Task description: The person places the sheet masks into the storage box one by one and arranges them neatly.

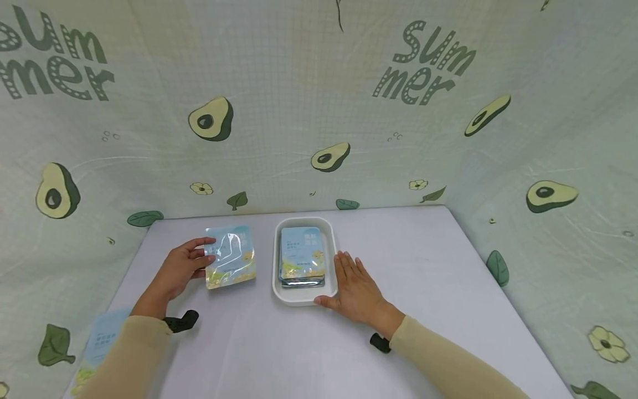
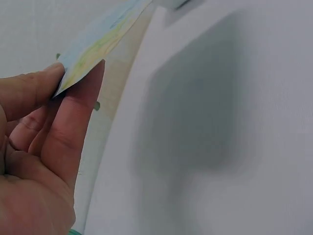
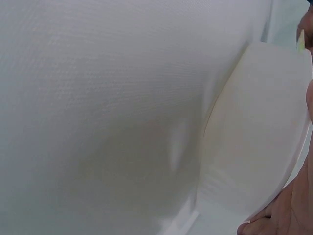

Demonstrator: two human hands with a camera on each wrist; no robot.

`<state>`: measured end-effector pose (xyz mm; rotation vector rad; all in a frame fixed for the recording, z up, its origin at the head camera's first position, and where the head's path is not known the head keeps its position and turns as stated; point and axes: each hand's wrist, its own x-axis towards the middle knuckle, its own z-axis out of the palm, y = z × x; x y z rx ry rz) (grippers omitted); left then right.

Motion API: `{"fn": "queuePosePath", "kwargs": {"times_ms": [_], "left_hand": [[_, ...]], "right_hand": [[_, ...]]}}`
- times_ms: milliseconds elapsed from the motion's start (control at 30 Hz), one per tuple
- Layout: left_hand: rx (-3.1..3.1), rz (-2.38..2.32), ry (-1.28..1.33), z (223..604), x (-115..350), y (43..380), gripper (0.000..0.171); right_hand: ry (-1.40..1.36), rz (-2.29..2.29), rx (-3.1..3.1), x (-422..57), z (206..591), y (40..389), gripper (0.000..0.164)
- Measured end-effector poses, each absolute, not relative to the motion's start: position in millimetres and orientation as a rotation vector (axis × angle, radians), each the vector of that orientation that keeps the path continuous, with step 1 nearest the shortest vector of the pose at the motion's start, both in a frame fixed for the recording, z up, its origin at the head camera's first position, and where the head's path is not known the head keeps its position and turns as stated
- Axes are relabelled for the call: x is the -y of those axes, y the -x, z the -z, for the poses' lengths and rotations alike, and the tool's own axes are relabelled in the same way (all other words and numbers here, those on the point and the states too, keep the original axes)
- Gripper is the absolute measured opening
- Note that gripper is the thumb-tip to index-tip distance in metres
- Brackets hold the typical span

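My left hand (image 1: 181, 269) pinches the left edge of a flat blue-and-yellow packet (image 1: 231, 257) between thumb and fingers. In the left wrist view the packet (image 2: 100, 44) is lifted off the table, its shadow falling below. Slightly right of centre stands a white tray (image 1: 297, 300), holding a stack of similar packets (image 1: 302, 252) with silvery edges below. Against the tray's right side rests my right hand (image 1: 361, 291), fingers straight and thumb at the near corner. The right wrist view shows the tray's outer wall (image 3: 249, 132) beside that hand.
Another blue packet (image 1: 107, 338) lies at the table's near left, partly covered by the left sleeve (image 1: 132, 354). A white cloth covers the table (image 1: 423, 266). Behind and at both sides hangs a curtain (image 1: 279, 83) printed with avocados and lettering.
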<state>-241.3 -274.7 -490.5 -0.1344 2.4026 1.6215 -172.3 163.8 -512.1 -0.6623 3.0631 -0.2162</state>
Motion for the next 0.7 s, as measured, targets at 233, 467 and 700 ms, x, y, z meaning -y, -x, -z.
{"fn": "queuePosePath", "kwargs": {"times_ms": [233, 467, 700], "left_hand": [[-2.354, -1.662, 0.127, 480.0, 263.6, 241.5, 0.062], [-2.337, -1.677, 0.07, 468.8, 246.2, 246.2, 0.063], [-2.321, -1.693, 0.012, 461.2, 218.6, 251.9, 0.061]], "right_hand": [[0.675, 0.199, -3.055, -163.7, 512.4, 172.2, 0.118], [0.668, 0.195, -3.056, -163.9, 511.9, 171.8, 0.118], [0.67, 0.204, -3.06, -164.6, 511.4, 171.6, 0.117]]}}
